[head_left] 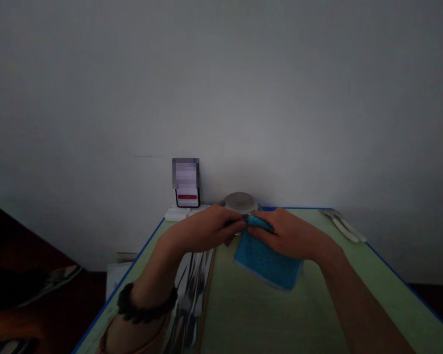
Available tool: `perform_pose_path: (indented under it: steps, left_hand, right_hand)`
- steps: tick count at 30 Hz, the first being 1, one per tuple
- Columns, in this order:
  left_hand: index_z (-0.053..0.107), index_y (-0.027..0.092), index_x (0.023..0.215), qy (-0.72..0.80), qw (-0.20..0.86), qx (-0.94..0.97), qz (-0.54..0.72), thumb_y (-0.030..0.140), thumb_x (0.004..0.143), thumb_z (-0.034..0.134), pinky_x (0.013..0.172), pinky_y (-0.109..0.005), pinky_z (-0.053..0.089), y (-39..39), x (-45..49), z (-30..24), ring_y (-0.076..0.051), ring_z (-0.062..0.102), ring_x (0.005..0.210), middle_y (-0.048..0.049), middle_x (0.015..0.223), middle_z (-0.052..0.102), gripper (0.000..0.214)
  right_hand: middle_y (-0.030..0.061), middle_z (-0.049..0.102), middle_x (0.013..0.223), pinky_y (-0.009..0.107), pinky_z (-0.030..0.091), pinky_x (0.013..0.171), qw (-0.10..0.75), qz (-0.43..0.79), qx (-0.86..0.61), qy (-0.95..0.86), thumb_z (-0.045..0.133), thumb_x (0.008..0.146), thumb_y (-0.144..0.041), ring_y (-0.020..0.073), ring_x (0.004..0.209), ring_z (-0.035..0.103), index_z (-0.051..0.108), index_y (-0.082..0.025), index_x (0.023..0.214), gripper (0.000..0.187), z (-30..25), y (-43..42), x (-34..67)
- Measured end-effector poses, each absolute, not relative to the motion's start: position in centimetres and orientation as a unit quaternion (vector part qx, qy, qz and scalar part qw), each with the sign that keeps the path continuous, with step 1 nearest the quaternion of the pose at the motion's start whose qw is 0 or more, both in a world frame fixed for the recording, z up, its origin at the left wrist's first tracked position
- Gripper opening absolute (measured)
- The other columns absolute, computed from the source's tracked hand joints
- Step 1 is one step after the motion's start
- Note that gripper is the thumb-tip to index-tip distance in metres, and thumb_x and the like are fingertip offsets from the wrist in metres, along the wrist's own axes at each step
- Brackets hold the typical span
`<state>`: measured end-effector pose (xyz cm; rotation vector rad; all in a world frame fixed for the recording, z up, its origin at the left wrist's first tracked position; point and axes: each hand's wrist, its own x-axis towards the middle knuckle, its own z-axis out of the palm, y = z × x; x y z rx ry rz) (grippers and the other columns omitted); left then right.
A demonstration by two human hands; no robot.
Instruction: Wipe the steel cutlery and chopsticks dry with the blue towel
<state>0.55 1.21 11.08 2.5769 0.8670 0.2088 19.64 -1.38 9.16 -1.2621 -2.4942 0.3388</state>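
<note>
Nearest, a black beaded bracelet (147, 306) is circling the person's left wrist. Silver metal cutlery (192, 290) is lying lengthwise along the left of a pale green, blue-edged tabletop (273, 319), apparently grouped there to keep the middle free for handling.

Farther in, both bare hands are meeting above the tabletop. The left hand (212, 227) is closing its thumb and fingers on a small, shiny metal piece (245, 217), mostly hidden by the fingers. The right hand (282, 232) is gripping a bright blue rectangular cloth (271, 263) against that piece's other end, its free part hanging below; the left seems to be steadying the piece while the cloth is covering it.

Just beyond the hands, a round, pale-topped container (239, 201) is standing near the wall, partly hidden. At the far right edge, a white-handled metal tool (344, 228) is lying slantwise. At the far left, a black-framed smartphone (187, 189) is standing upright, probably leaning on the plain grey wall (280, 98) so its lit screen is facing the person.
</note>
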Motion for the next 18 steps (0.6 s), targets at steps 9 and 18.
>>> perform_pose_path:
  steps: [9, 18]
  left_hand:
    - [0.059, 0.013, 0.079, 0.324, 0.244, 0.912, 0.059, 0.034, 0.090, 0.033, 0.051, -0.018, 0.034, 1.39, 0.05, 10.95, -0.008, 0.050, 0.054, 0.0010, 0.061, 0.057, 0.035]
    - [0.057, 0.013, 0.076, 0.328, 0.244, 0.911, 0.057, 0.031, 0.089, 0.034, 0.051, -0.018, 0.034, 1.34, 0.46, 10.81, -0.008, 0.051, 0.053, 0.0013, 0.059, 0.057, 0.032]
  right_hand:
    - [0.0049, 0.064, 0.081, 0.026, 0.037, 0.063, 0.166, 0.137, -0.436, -0.874, 0.040, 0.087, -0.034, 0.0145, 0.068, 0.056, 0.057, -0.019, 0.095, 0.025, 9.30, -1.38, 19.45]
    - [0.0051, 0.065, 0.080, 0.026, 0.036, 0.062, 0.148, 0.123, -0.449, -0.872, 0.040, 0.087, -0.034, 0.0147, 0.067, 0.057, 0.059, -0.018, 0.092, 0.025, 9.24, -1.42, 19.55]
